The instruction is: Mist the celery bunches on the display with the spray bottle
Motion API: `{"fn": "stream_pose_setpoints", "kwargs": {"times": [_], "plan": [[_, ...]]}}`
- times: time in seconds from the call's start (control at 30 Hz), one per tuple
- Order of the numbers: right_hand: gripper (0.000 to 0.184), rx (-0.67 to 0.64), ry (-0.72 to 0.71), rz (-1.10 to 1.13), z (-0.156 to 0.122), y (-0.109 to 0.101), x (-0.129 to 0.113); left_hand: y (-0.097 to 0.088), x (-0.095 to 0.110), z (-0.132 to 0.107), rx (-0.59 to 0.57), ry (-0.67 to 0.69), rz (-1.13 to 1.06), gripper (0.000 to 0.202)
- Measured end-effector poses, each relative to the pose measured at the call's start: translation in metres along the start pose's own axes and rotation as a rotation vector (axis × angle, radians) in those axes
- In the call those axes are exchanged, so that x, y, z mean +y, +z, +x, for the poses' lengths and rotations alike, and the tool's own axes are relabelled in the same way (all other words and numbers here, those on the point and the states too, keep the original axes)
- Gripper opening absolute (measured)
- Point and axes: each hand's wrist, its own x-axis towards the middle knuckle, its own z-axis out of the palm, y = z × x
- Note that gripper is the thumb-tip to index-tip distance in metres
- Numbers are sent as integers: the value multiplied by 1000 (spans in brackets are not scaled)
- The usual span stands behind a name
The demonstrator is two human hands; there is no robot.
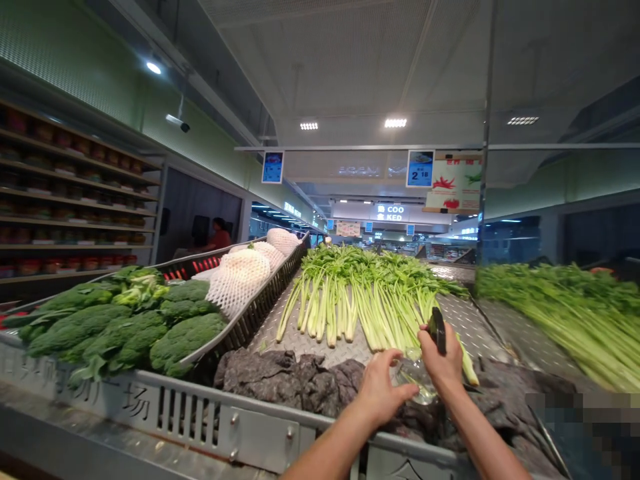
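My right hand (445,357) is closed round the black head of what looks like a clear spray bottle (426,395), above the front of the produce display. Beside the bottle's clear body, my left hand (383,390) is curved with thumb and fingers apart. Whether it touches the plastic is hard to make out. Light green celery (345,300) lies in a row behind the hands, leafy ends away from me. Dark crumpled cloth (290,380) runs along the front, below and around the hands.
Broccoli (120,327) and white net-wrapped produce (240,273) fill a crate at left. A grey slatted rail (190,413) borders the front. A mirrored panel (555,313) stands at right. Price signs (420,169) hang overhead. Shelves of jars (70,200) and a person (219,233) are farther left.
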Motion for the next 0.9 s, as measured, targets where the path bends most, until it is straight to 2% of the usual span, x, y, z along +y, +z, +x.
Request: {"fn": "stream_pose_setpoints", "kwargs": {"times": [0.2, 0.3, 0.5, 0.67, 0.77, 0.9], "plan": [[32, -12, -45, 41, 0, 11, -13, -4, -4, 2, 83, 14, 6, 65], [32, -38, -46, 83, -2, 22, -24, -12, -9, 3, 108, -23, 22, 66], [27, -155, -71, 239, -14, 48, -56, -54, -15, -4, 172, 3, 46, 66], [17, -373, -91, 347, -34, 76, -81, -92, -19, -23, 223, -54, 115, 72], [16, -415, -86, 338, -48, 92, -89, -107, -25, -34, 244, -125, 135, 72], [19, -413, -107, 320, -61, 104, -94, -118, -30, -40, 246, -154, 102, 68]]}}
